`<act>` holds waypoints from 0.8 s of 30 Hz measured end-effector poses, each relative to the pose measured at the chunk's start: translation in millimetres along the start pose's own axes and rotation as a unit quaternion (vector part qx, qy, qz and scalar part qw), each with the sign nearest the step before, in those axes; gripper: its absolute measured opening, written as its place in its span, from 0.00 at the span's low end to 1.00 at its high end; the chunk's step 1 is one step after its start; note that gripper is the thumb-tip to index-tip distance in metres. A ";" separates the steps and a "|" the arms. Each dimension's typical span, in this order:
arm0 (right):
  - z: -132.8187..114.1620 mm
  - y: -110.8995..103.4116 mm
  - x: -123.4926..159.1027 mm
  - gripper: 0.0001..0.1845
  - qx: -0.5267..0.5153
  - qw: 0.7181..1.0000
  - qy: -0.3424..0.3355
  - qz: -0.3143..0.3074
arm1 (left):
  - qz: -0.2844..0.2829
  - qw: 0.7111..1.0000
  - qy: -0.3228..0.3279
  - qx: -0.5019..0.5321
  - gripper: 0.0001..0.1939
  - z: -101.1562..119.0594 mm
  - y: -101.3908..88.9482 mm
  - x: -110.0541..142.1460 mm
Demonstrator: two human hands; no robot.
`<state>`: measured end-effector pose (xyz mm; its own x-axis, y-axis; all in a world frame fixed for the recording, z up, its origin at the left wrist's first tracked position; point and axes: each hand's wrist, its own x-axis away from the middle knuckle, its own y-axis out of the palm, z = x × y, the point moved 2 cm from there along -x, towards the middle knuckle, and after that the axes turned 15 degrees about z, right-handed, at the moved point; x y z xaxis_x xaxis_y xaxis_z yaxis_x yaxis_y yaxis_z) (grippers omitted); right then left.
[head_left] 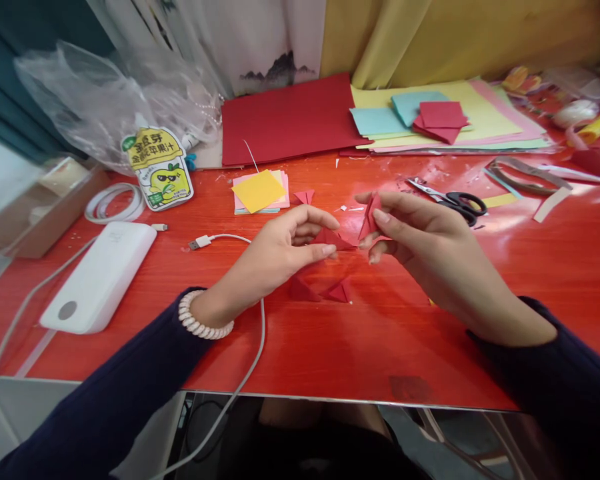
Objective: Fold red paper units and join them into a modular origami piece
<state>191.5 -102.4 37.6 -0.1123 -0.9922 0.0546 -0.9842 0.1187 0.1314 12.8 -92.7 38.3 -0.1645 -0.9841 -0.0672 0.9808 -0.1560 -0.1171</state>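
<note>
Between thumb and fingers, my left hand [293, 243] pinches a red folded paper piece [341, 241] just above the table. My right hand [415, 233] grips another red folded paper piece [369, 220], held upright close to the first one; whether the two touch I cannot tell. Below my hands, red folded paper triangles [337, 291] lie on the red table [360, 347]. A small red folded piece [305, 197] rests beyond my left hand. Beside it is a stack of square paper sheets [260, 191] with a yellow one on top.
Black-handled scissors [450, 199] lie beyond my right hand. A white power bank [100, 280] and a white cable [263, 333] are at the left, near a juice pouch [163, 170]. Large red paper [290, 120] and coloured sheets [500, 120] line the back.
</note>
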 end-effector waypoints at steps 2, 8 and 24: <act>-2.7 0.5 1.6 0.06 0.008 1.000 -0.016 -0.006 | -0.003 1.000 0.007 -0.004 0.10 2.3 -0.3 0.5; -4.0 2.5 4.0 0.05 0.035 0.998 -0.032 -0.047 | -0.003 0.999 0.028 -0.021 0.07 4.7 0.2 0.8; -15.9 -6.6 5.3 0.07 0.200 0.966 -0.158 -0.051 | 0.017 0.982 0.156 -0.103 0.04 2.5 -1.9 5.4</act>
<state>199.6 -107.8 52.8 0.0149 -0.9675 -0.2524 -0.9594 0.0572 -0.2761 10.3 -97.9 40.6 -0.1876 -0.9094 -0.3713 0.9494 -0.0710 -0.3060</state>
